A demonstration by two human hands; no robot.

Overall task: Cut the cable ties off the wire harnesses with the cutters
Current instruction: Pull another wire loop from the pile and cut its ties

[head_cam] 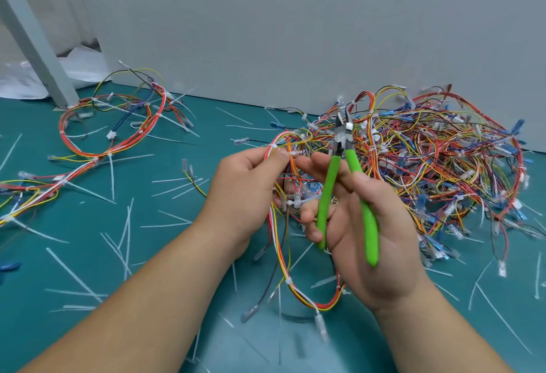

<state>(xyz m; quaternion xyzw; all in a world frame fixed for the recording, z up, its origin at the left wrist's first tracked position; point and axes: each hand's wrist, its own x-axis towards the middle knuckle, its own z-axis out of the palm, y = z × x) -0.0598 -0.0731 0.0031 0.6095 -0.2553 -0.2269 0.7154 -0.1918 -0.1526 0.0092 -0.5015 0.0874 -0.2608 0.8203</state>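
My left hand point(248, 192) grips a wire harness point(282, 257) of red, white, yellow and orange wires, held up above the table with its loop hanging down toward me. White cable ties point(295, 153) sit on the harness near my fingertips, and another tie point(297, 203) lies lower between my hands. My right hand point(359, 231) holds green-handled cutters point(344, 177) upright; their metal jaws point away from me, slightly apart, above the harness and touching nothing. The index finger of that hand reaches toward the tie at the top.
A large tangled pile of harnesses point(437, 163) lies at the right against the grey wall point(295, 33). Looser harnesses point(118, 127) lie at the left near a grey post point(38, 47). Several cut white tie strips point(121, 242) litter the teal mat point(165, 254).
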